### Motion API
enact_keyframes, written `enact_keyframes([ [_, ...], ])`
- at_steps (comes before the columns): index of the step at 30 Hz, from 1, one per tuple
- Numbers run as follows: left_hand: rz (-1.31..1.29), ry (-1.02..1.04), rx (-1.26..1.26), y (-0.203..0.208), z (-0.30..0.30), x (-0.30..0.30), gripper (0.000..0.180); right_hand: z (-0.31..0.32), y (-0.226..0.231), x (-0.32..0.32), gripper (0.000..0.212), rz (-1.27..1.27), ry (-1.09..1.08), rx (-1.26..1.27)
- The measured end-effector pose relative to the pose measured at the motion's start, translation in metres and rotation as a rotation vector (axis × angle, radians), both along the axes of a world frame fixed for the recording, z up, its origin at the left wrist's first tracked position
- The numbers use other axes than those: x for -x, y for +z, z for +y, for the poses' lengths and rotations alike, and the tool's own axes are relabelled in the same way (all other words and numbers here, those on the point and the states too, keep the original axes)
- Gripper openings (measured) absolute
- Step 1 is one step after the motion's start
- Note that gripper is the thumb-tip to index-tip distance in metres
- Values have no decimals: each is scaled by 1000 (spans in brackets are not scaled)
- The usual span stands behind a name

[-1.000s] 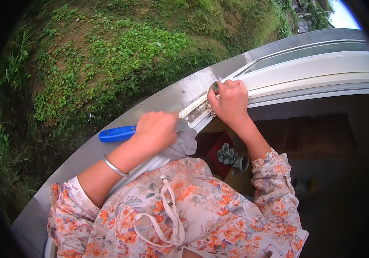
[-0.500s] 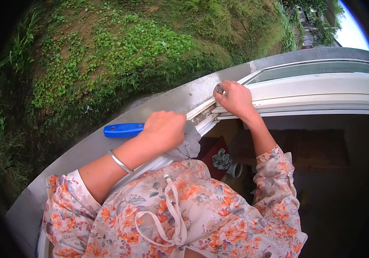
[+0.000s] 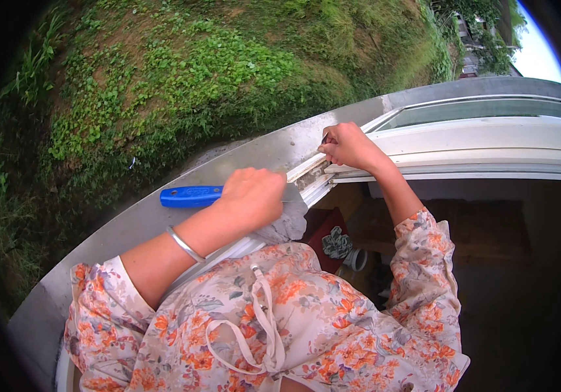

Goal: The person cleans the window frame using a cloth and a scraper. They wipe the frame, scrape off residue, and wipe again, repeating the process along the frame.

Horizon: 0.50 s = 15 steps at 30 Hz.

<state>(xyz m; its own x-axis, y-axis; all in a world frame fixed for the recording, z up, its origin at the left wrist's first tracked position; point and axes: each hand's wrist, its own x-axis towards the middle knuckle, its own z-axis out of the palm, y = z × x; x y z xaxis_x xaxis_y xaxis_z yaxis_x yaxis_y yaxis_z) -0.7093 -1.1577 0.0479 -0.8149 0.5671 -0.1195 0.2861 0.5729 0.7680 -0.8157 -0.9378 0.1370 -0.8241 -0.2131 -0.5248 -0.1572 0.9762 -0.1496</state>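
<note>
My left hand (image 3: 252, 198) is closed in a fist over the window sill. A scraper with a flat blue handle (image 3: 191, 196) sticks out of its left side, and a grey cloth (image 3: 285, 226) is bunched beneath it. Only a sliver of the blade shows beyond the knuckles. Further right, my right hand (image 3: 350, 147) pinches a slim dark tool (image 3: 324, 139) above the white window track (image 3: 308, 168). Brown dirt lies in the track's grooves. My fingers hide most of that tool, so I cannot tell its kind.
A white sliding window frame (image 3: 463, 140) with glass runs off to the right. Outside it curves a grey ledge (image 3: 287, 145), with a weedy green slope (image 3: 182, 85) beyond. Indoors, below the track, are a red box (image 3: 319, 230) and a white roll-like object (image 3: 357, 259).
My right hand has turned at the wrist and moved slightly left, tilting the slim tool so its round grey end no longer faces up. The left hand has barely shifted.
</note>
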Motion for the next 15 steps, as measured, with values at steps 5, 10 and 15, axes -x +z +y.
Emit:
enact_keyframes([
  [5,-18,8,-2,0,0,-1,17,-7,19,-5,17,-130,-184,290],
  [10,-2,4,1,-1,1,1,17,-3,12,-1,16,72,-17,40],
  [15,-6,3,17,-1,1,0,16,1,3,-9,15,98,123,-37],
])
